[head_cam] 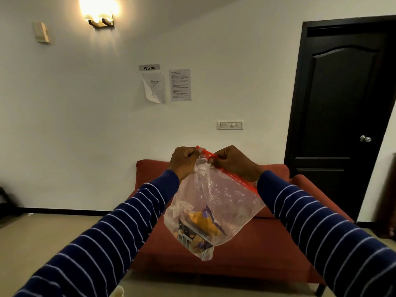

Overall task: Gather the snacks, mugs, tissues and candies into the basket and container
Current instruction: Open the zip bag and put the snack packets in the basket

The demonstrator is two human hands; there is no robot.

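Head view shows both hands raised in front of the person, holding a clear zip bag [216, 196] in the air above a red sofa [246, 249]. Left hand [184, 161] has its fingers curled, pinching the bag's top near one end of the red zip strip [206, 153]; right hand [233, 162] is curled the same way, pinching the strip just beside the left, so the two sets of fingertips nearly meet. From there the strip runs down and away behind the right wrist. Inside the bag, sunk to its lowest corner, lie snack packets [199, 228] in yellow-orange, purple and black wrapping; how many there are cannot be told through the creased plastic. Nothing carries the bag but the two hands, and it hangs slanted, its bottom corner pointing down toward the sofa seat. Both arms wear dark blue sleeves [120, 230] with thin pale stripes. At the bottom edge of the picture, left of centre, a pale rounded rim [116, 292] shows, too cut off to identify. Behind stand a white wall with papers [165, 84] taped to it, a lit wall lamp [99, 11] and a dark door [345, 108].
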